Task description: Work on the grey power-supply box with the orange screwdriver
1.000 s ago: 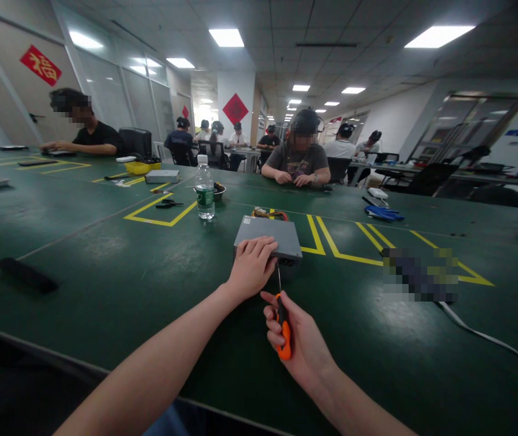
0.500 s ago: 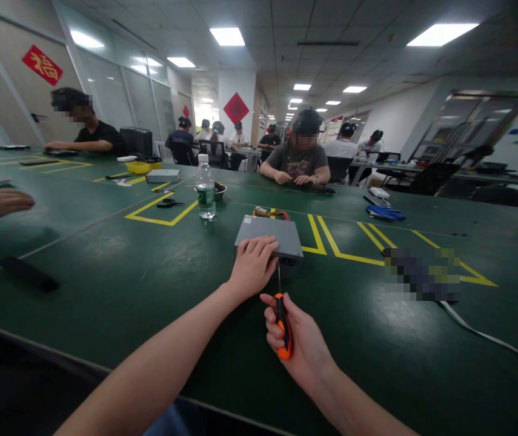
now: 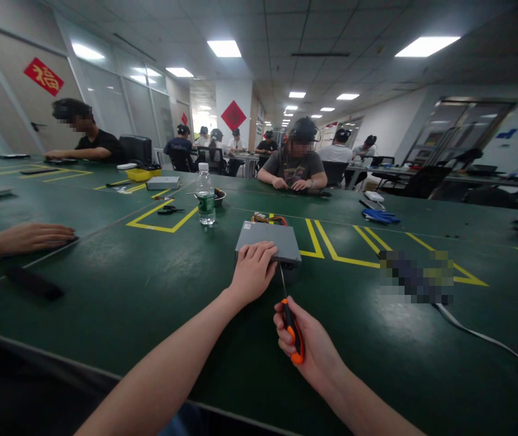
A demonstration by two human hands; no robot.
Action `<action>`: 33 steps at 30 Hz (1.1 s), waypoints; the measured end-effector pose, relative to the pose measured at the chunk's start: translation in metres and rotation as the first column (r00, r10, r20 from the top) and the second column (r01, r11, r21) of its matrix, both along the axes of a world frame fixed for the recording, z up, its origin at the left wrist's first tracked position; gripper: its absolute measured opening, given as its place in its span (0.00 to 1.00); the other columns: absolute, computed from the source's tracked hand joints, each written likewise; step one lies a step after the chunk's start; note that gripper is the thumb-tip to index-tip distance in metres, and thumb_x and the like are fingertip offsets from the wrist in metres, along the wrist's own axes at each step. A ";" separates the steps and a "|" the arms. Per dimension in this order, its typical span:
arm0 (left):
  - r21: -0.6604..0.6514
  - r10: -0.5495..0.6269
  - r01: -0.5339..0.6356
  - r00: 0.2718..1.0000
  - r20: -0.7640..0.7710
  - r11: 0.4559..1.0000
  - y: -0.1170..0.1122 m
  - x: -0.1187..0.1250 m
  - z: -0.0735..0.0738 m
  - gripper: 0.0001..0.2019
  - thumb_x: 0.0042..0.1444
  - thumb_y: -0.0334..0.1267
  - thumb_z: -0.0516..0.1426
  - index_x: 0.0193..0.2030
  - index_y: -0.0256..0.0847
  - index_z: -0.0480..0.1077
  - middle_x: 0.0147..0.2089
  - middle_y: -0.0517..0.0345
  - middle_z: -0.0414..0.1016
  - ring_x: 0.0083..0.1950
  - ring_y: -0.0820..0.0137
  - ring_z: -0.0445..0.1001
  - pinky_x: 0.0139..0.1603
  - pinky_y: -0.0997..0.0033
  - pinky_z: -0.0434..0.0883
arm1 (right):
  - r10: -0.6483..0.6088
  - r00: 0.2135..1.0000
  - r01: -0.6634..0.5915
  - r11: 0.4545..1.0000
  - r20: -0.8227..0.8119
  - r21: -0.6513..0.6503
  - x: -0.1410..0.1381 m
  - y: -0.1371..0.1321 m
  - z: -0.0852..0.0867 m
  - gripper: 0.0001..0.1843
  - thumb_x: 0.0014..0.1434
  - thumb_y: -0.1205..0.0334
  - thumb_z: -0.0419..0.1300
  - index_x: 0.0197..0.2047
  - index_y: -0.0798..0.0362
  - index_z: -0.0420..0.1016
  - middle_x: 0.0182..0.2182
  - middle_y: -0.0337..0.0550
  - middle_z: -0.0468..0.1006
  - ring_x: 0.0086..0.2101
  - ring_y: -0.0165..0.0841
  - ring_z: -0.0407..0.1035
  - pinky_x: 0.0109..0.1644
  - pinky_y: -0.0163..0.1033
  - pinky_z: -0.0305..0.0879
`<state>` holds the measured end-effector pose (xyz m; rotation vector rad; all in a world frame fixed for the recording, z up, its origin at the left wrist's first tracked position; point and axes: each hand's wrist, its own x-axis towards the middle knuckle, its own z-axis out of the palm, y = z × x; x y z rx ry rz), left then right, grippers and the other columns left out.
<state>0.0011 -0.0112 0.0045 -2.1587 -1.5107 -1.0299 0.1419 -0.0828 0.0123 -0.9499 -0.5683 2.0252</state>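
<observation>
lying partly beneath the spread left hand (image 3: 252, 274), a grey box (image 3: 281, 236) sits beyond the right hand (image 3: 309, 334) clasping a screwdriver (image 3: 294, 336).

A long green table (image 3: 404, 369) carries everything, its top marked with outlines of yellow tape (image 3: 354, 261). A gray metal box (image 3: 268, 234) sits flat near the middle, colored wires (image 3: 270, 219) at its far side. Beyond it to the left, a water bottle (image 3: 205, 200) stands upright just beside a bowl (image 3: 220, 197). Farther left are small black tools (image 3: 170, 209), a second gray box (image 3: 163, 183) and a yellow tray (image 3: 138, 175). A dark oblong item (image 3: 34, 283) lies near the front left; to the right are a blue bundle (image 3: 380, 216) and a white cable (image 3: 477, 333).
</observation>
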 end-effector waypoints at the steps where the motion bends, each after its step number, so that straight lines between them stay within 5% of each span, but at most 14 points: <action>1: -0.001 -0.002 0.002 1.000 0.001 1.000 0.000 0.000 0.000 0.13 0.59 0.36 0.49 0.51 0.43 0.62 0.56 0.55 0.66 0.58 0.65 0.61 0.56 0.59 0.56 | -0.006 1.000 0.006 1.000 0.013 0.010 0.004 0.000 -0.001 0.14 0.61 0.57 0.51 0.31 0.58 0.68 0.20 0.37 0.66 0.15 0.21 0.54 0.16 0.26 0.48; 9: 0.009 -0.001 0.001 1.000 -0.003 1.000 -0.001 0.000 0.001 0.14 0.58 0.36 0.51 0.51 0.43 0.63 0.55 0.55 0.67 0.58 0.66 0.61 0.57 0.59 0.56 | -0.018 0.999 0.015 0.997 0.038 0.081 0.028 0.000 -0.010 0.13 0.59 0.57 0.54 0.31 0.58 0.69 0.20 0.37 0.66 0.16 0.20 0.54 0.16 0.25 0.47; 33: -0.015 -0.029 0.030 1.000 0.009 0.999 -0.001 -0.001 0.002 0.14 0.59 0.36 0.49 0.53 0.44 0.61 0.57 0.55 0.66 0.58 0.66 0.60 0.57 0.60 0.55 | -0.066 0.997 0.062 0.995 0.050 0.084 0.026 0.001 -0.009 0.09 0.55 0.58 0.58 0.32 0.57 0.68 0.20 0.37 0.66 0.15 0.19 0.53 0.15 0.24 0.45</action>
